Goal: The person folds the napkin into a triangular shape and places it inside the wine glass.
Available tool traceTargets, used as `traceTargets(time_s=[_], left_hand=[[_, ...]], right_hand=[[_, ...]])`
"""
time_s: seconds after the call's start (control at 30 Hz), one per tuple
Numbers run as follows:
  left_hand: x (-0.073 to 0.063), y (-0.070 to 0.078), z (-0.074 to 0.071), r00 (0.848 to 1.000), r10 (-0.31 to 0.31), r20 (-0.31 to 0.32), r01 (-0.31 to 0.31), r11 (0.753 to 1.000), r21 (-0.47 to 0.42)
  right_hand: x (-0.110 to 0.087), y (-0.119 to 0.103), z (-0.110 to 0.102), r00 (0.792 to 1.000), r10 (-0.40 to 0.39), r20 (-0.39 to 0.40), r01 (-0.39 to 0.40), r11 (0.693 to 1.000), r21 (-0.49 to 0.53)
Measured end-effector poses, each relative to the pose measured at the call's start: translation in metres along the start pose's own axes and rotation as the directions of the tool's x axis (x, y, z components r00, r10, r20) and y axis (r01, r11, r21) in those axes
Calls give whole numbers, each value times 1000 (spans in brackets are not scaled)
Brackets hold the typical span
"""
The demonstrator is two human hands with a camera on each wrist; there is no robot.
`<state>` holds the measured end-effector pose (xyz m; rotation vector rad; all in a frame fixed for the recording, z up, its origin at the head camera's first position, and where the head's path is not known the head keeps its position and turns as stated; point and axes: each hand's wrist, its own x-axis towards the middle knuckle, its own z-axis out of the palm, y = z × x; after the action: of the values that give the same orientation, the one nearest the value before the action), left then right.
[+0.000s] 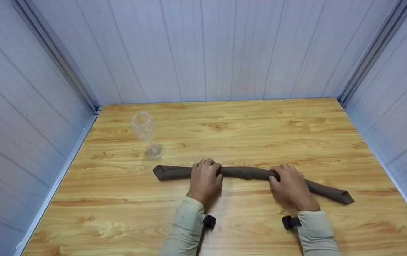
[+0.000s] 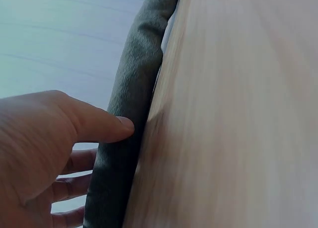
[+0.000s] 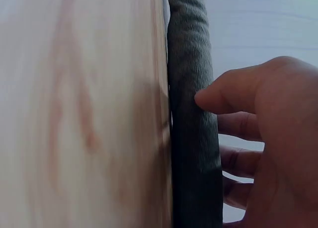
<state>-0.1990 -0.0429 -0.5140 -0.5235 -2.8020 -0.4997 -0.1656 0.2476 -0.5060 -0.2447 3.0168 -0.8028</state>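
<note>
Fingers of left hand and right hand grip a rolled cloth on the bench (wineglass farther off, left).

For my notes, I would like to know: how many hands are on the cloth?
2: the left hand holds the cloth left of its middle, the right hand right of its middle. No other hand shows.

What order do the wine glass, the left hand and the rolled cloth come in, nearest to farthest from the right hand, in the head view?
1. Rolled cloth: gripped by the right hand.
2. Left hand: off to the left, gripping the same cloth.
3. Wine glass: farthest left, standing behind the cloth's left end.
</note>
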Motion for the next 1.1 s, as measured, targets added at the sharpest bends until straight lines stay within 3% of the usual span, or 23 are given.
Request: traceTargets(time_s=[0.23, 0.57, 0.97, 1.1], left_hand=[[8, 17, 12, 1000, -7, 19, 6, 999, 44], [11, 29, 15, 999, -47, 7, 47, 997, 66], [13, 36, 18, 999, -28, -35, 30, 999, 41], [13, 38, 18, 999, -23, -31, 25, 996, 81]], right_hand=[[10, -12, 7, 999, -36, 0, 36, 999, -3], [24, -29, 19, 994, -105, -19, 104, 994, -27], [34, -34, 20, 988, -154, -23, 152, 985, -78], [35, -34, 23, 982, -183, -39, 180, 981, -78]])
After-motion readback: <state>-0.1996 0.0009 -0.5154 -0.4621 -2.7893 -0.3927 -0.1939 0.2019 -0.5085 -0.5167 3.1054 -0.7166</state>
